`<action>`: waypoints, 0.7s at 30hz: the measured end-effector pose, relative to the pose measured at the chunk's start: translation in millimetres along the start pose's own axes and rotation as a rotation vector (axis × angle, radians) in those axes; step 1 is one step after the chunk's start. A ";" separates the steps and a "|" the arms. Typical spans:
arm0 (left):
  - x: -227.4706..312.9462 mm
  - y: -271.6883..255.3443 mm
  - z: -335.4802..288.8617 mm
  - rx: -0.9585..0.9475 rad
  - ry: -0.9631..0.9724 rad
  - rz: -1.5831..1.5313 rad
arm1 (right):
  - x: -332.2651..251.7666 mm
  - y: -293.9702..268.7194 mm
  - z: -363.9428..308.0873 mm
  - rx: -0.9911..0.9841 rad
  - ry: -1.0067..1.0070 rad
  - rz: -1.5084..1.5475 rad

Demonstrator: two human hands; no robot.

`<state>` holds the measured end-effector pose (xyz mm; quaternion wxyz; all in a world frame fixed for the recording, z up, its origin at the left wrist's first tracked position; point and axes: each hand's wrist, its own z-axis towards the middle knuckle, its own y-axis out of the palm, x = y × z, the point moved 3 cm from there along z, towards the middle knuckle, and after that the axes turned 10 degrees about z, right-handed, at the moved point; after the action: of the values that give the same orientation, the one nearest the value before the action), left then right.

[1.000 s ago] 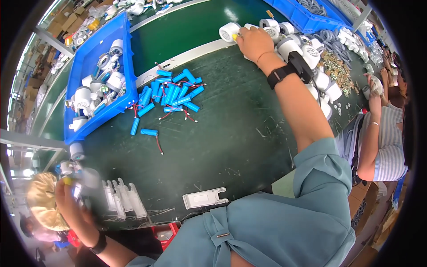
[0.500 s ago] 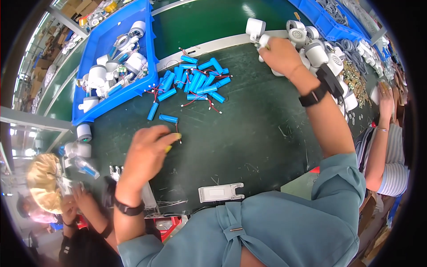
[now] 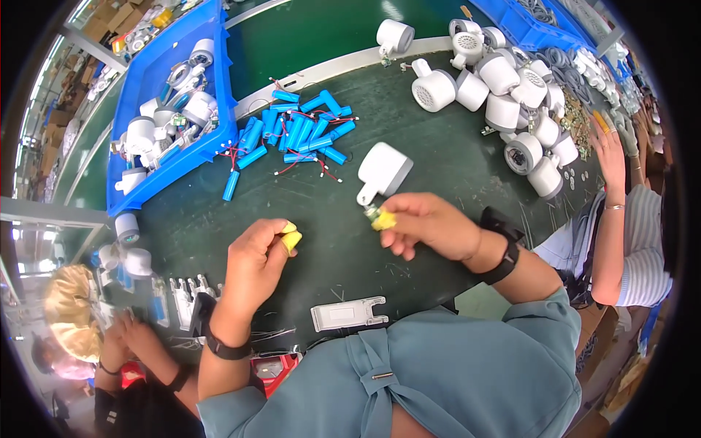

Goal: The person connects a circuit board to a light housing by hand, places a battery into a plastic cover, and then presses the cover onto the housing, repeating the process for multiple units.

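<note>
My right hand (image 3: 431,230), with yellow finger covers, pinches a small green circuit board (image 3: 371,212). The board sits at the neck end of a white round housing (image 3: 382,169) with a grey rim, which tilts over the middle of the table. My left hand (image 3: 259,255) is closed near the table's left centre, its yellow-covered thumb and finger pressed together; whatever lies inside is hidden. Ahead of it is a pile of blue cylindrical batteries (image 3: 296,131) with red and black wires. A clear white plastic cover plate (image 3: 349,314) lies near my front edge.
A blue bin (image 3: 228,87) of white housings stands at the left. More white housings (image 3: 504,109) are heaped at the right, beside grey cables (image 3: 566,73) and small boards (image 3: 577,124). Co-workers' hands (image 3: 610,157) (image 3: 128,336) are at both sides.
My right hand has come from the far right heap to the middle with a white housing. My left hand has moved slightly; the single battery near it no longer shows on the table.
</note>
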<state>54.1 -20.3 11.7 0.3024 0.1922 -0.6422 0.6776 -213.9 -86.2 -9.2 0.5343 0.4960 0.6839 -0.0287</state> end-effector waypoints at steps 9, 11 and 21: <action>42.3 23.2 -8.8 0.020 0.088 -0.039 | 30.1 23.1 13.6 -0.104 -0.031 0.116; 40.1 30.4 -7.5 -0.007 0.064 -0.109 | 32.6 22.3 15.6 -0.094 -0.018 0.109; 35.3 36.7 -4.2 -0.077 -0.084 -0.205 | 35.8 28.7 14.2 -0.050 -0.060 0.013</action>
<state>4.3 -10.1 6.5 0.3501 0.2732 -0.6569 0.6093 -181.3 -56.6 -28.3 0.5669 0.4859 0.6649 -0.0227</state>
